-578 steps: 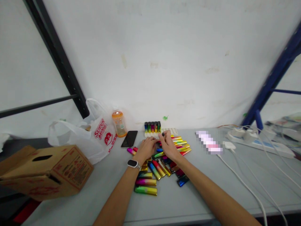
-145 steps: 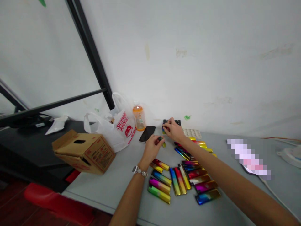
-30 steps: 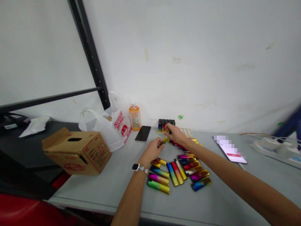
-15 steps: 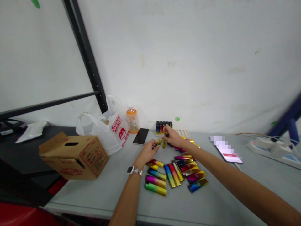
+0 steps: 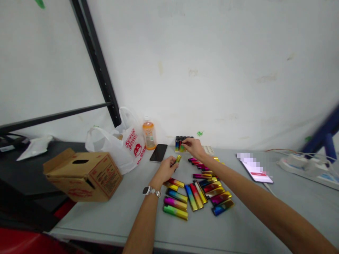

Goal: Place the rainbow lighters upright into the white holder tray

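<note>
The gold-ended lighter [image 5: 178, 158] slants in the left hand [image 5: 167, 168], fingers closed on it, its long axis running up and rightward towards the wall [image 5: 217, 88]. Beyond it stands the block of upright lighters [image 5: 177, 145], and of the 2 hands the right hand [image 5: 195, 147] is nearer, its fingertips pinched at the block's front; whether they grip anything I cannot tell. Compared with 0.5 s ago, the right hand has moved up to the block, no lighter dangling beneath it, while the left hand stays roughly in place.

Cardboard box [image 5: 82, 178] beside white plastic bag [image 5: 120, 148], orange bottle [image 5: 149, 137] and dark phone [image 5: 159, 153] nearby
</note>
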The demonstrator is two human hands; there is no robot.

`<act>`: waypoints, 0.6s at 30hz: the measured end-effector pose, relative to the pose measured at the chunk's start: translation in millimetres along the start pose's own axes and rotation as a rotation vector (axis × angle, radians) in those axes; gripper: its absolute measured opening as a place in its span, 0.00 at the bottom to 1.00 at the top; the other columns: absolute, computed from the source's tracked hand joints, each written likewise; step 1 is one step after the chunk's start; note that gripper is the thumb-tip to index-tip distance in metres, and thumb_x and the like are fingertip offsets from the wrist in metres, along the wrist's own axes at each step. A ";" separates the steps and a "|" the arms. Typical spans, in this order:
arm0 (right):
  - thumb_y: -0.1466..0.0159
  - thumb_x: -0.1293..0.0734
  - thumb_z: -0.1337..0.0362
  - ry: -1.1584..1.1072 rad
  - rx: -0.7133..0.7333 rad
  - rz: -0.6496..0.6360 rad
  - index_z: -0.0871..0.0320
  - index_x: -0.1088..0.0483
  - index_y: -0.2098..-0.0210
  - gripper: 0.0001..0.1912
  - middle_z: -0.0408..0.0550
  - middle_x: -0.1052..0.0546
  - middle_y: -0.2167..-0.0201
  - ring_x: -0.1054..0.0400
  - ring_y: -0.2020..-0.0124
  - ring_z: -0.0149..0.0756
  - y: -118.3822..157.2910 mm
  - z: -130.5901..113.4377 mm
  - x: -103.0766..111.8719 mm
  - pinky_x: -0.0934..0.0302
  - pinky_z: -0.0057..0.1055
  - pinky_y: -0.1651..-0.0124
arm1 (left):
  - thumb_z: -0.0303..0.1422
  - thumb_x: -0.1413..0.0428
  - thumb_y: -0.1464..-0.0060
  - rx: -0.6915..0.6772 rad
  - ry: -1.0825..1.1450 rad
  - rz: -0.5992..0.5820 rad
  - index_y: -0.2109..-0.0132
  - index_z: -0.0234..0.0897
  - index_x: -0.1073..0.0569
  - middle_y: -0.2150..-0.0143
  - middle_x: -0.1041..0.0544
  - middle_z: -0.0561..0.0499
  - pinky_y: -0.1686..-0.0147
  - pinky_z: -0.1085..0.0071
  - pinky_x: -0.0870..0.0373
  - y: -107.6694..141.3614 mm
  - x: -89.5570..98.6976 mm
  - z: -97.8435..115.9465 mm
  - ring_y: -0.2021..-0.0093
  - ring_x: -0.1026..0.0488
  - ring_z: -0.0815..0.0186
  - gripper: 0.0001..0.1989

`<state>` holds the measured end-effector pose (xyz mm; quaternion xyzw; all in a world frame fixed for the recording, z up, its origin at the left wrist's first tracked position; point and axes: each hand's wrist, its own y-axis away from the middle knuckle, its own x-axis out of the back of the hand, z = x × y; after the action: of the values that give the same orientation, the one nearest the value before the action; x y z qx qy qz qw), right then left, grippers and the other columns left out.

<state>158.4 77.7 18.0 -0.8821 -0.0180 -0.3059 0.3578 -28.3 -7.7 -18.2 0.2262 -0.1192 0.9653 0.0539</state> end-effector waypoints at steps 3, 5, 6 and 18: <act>0.42 0.31 0.69 0.044 0.034 -0.025 0.59 0.22 0.66 0.05 0.48 0.20 0.70 0.29 0.70 0.35 -12.3 5.8 -8.5 0.36 0.31 0.63 | 0.29 0.43 0.50 0.013 0.002 -0.008 0.63 0.34 0.29 0.73 0.27 0.54 0.68 0.73 0.35 -0.1 0.1 -1.2 0.71 0.30 0.68 0.06; 0.42 0.30 0.69 0.063 0.044 -0.039 0.59 0.22 0.66 0.05 0.48 0.20 0.70 0.29 0.70 0.35 -17.3 8.1 -11.7 0.36 0.30 0.63 | 0.27 0.42 0.52 0.021 0.019 -0.018 0.62 0.34 0.28 0.73 0.27 0.54 0.68 0.73 0.34 0.5 0.4 0.0 0.70 0.29 0.67 0.08; 0.42 0.30 0.69 0.069 0.044 -0.043 0.59 0.22 0.65 0.05 0.48 0.20 0.70 0.29 0.70 0.35 -18.9 8.7 -12.4 0.36 0.30 0.62 | 0.26 0.42 0.52 0.023 0.033 -0.023 0.61 0.33 0.27 0.72 0.26 0.53 0.67 0.73 0.34 0.9 0.6 1.1 0.69 0.29 0.67 0.09; 0.40 0.31 0.67 0.084 0.055 -0.091 0.59 0.22 0.65 0.05 0.48 0.21 0.69 0.30 0.69 0.35 -24.3 10.4 -11.6 0.37 0.31 0.61 | 0.25 0.41 0.52 0.033 0.020 0.038 0.60 0.34 0.26 0.67 0.20 0.49 0.61 0.70 0.29 1.4 1.9 9.8 0.65 0.24 0.65 0.09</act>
<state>148.4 104.6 20.9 -0.8568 -0.0512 -0.3577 0.3679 -26.1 -11.5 -9.2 0.2153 -0.1072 0.9701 0.0330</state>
